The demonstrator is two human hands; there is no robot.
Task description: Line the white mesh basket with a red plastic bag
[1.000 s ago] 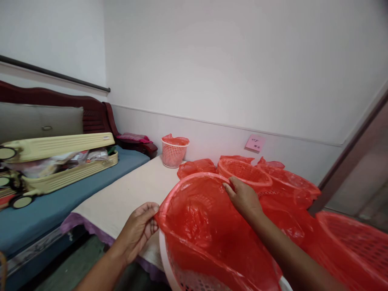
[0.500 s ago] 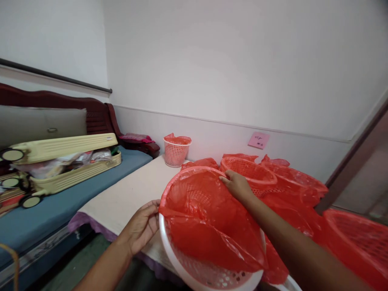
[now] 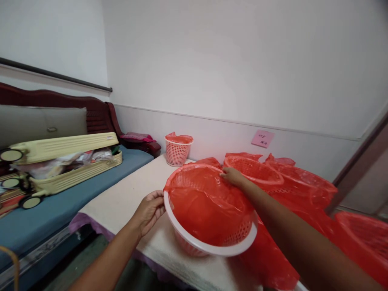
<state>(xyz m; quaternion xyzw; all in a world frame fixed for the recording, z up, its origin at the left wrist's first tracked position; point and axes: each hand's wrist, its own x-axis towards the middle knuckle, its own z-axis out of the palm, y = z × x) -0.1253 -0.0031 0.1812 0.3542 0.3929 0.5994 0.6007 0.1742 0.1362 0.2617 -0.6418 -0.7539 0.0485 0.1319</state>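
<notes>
A white plastic basket (image 3: 212, 249) with a perforated wall is held over the near part of the covered table, its mouth tilted up toward me. A thin red plastic bag (image 3: 197, 210) lines its inside and folds over the far part of the rim. My left hand (image 3: 152, 210) pinches the rim at the left, fingers closed. Across the mouth, my right hand (image 3: 234, 178) is closed on the bag-covered rim at the far right. Some right fingertips are hidden. Near the right forearm lies more red plastic bag (image 3: 273, 258).
Several bag-lined baskets crowd the right, including a red-looking basket (image 3: 251, 169). A small lined basket (image 3: 177, 152) stands by the wall. A pink note (image 3: 262, 138) is on the wall. Left, a half-open yellow suitcase (image 3: 75, 171) lies on a blue bed (image 3: 133, 157).
The basket's near rim has swung up and away from me, so more of the table shows below it. Both hands keep their hold; the left has moved slightly right and up.
</notes>
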